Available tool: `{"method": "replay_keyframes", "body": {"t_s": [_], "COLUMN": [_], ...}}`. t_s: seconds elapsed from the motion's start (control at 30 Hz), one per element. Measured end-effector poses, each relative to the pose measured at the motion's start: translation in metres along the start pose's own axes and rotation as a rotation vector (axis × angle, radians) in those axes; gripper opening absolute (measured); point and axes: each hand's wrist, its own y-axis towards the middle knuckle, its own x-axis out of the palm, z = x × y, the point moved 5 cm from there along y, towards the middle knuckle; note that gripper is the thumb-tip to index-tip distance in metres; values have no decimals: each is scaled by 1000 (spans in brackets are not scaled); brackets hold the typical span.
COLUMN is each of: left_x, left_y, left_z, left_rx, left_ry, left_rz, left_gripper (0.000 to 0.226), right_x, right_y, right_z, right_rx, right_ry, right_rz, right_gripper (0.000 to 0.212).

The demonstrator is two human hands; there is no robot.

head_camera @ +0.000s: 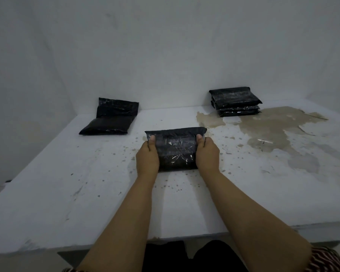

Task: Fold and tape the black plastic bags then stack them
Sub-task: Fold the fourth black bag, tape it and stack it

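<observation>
A folded black plastic bag (176,149) with shiny clear tape across its top lies on the white table (67,183) in the middle. My left hand (147,159) grips its left side, thumb on top. My right hand (207,154) grips its right side the same way. At the back right stands a stack of folded, taped black bags (235,101). At the back left an unfolded black bag (111,118) lies partly leaning against the wall.
The white wall (165,55) rises right behind the table. A large brown patch of worn paint (273,126) spreads over the table's right side. The table's front edge (126,242) runs just above my lap.
</observation>
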Motion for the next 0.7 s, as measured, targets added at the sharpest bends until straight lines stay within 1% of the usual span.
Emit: {"method": "replay_keyframes", "body": {"t_s": [0.07,0.1,0.17,0.2,0.23,0.27,0.37,0.4,0.43,0.5,0.53,0.57,0.6,0.63,0.67,0.7], "left_x": [1,2,1,-1,-2,-3,-7,-7,-6,3,8,16,24,33,41,47], "left_y": [4,7,11,13,15,18,23,24,26,29,29,31,33,33,31,26], "left_z": [-2,-2,1,4,6,8,19,24,26,32,35,34,33,34,37,44], "left_rx": [-30,-22,20,25,30,28,30,25,6,-65,-106,-135,-171,-212,-243,-280], "left_ry": [-25,5,55,48,29,6,-97,-146,-211,-306,-329,-336,-329,-330,-345,-377], "left_rz": [-169,-265,-367,-382,-375,-359,-312,-294,-283,-281,-283,-288,-298,-307,-308,-318], "left_gripper": [48,53,89,98,95,85,37,26,23,29,37,49,63,69,63,53], "right_x": [0,-1,-2,-3,-4,-5,-11,-14,-16,-19,-20,-19,-19,-19,-19,-19], "right_y": [0,1,3,6,10,13,20,18,16,10,7,7,8,9,11,14], "right_z": [0,-1,-3,-5,-8,-11,-17,-16,-15,-12,-11,-9,-7,-5,-3,-1], "right_rx": [39,58,78,83,85,87,120,165,222,323,369,414,452,480,496,503], "right_ry": [-3,0,-3,-4,4,26,172,237,309,533,691,850,971,1039,1057,1046], "right_rz": [14,25,29,6,-32,-83,-285,-347,-392,-419,-400,-361,-318,-285,-263,-248], "right_gripper": [39,40,42,43,43,44,38,38,39,41,42,41,39,36,33,31]}}
